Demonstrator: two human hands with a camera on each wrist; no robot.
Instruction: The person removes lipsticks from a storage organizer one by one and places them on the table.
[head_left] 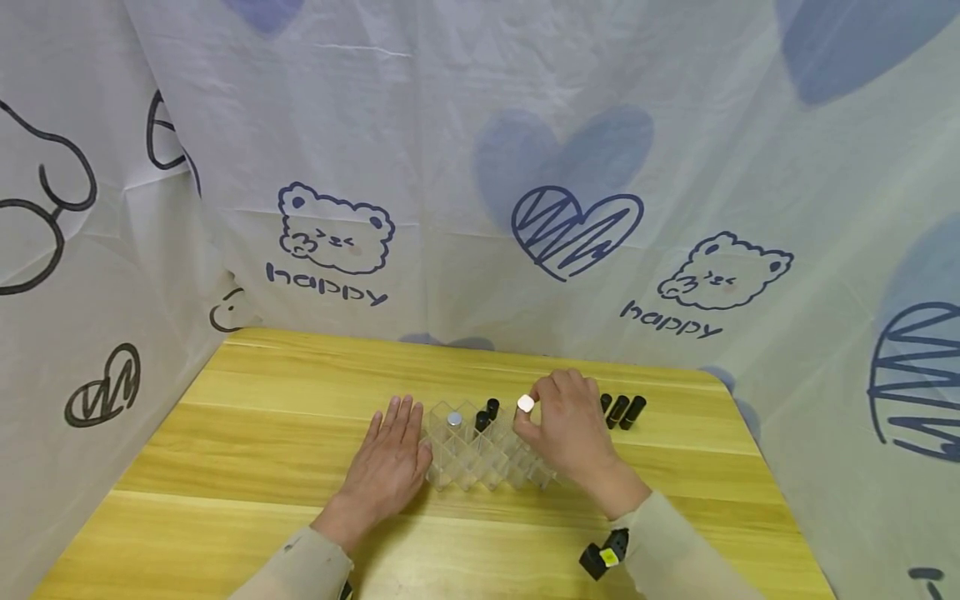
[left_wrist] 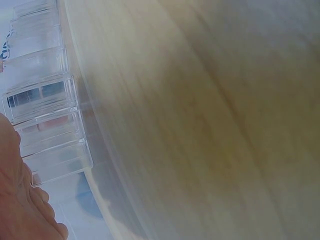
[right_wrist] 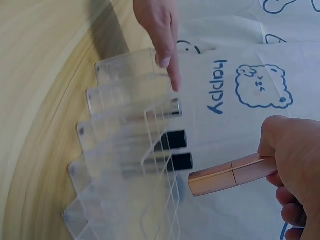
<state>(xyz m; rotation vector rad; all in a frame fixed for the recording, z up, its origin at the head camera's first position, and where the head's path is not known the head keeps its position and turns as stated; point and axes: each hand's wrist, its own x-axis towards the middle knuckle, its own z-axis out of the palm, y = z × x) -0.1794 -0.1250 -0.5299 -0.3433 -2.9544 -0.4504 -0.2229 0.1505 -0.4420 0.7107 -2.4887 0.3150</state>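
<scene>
A clear plastic lipstick organizer (head_left: 491, 467) with diamond-shaped compartments stands on the table. My left hand (head_left: 390, 458) lies along its left side, fingers straight, thumb at its near left corner. Between thumb and fingers, my right hand (head_left: 573, 425) pinches one end of a rose-gold lipstick tube (right_wrist: 215, 178) above the organizer's right part. In the right wrist view the tube's free end points toward the organizer, outside the compartments. A silver-topped tube (head_left: 454, 419) and two black-capped tubes (head_left: 482, 420) stand in compartments farther left.
Several black lipstick tubes (head_left: 618, 412) lie on the wooden table (head_left: 247, 442) just right of my right hand, partly hidden by it. A white curtain (head_left: 450, 250) with hearts and bear drawings hangs behind the table's far edge. A black camera device (head_left: 603, 554) sits at my right wrist.
</scene>
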